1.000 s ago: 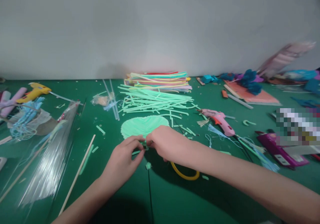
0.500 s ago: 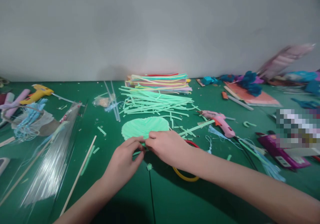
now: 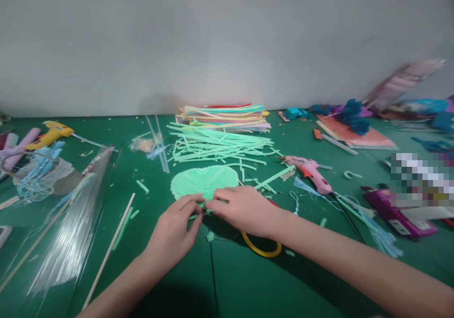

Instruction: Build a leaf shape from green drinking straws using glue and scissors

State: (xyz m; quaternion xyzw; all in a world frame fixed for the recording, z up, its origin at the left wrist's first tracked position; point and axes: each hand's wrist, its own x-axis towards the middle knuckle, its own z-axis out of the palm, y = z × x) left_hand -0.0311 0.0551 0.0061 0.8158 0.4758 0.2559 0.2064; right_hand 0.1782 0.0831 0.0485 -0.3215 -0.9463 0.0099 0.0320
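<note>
My left hand [image 3: 177, 226] and my right hand [image 3: 246, 210] meet at the near edge of a mint-green, heart-shaped pipe-cleaner leaf [image 3: 204, 180] on the table. Both are closed in a pinch, fingertips almost touching. Between them shows a bit of green at the leaf's base; the fingers hide most of it. Under my right wrist lie scissors, of which a yellow handle loop [image 3: 263, 253] shows. A small green tuft [image 3: 210, 236] rests just below the fingers. Behind the leaf spreads a pile of mint-green pipe cleaners [image 3: 220, 143].
Multicoloured pipe cleaners [image 3: 227, 115] are stacked by the wall. A pink glue gun [image 3: 308, 170] lies to the right, a yellow glue gun [image 3: 51, 134] far left. A wooden stick [image 3: 109, 249] and clear plastic sleeves [image 3: 71, 233] lie left. A purple box [image 3: 399, 211] sits right.
My right hand has shifted slightly right and its fingers have loosened a little from the base of the leaf. My left hand stays nearly in place. The view has moved slightly.
</note>
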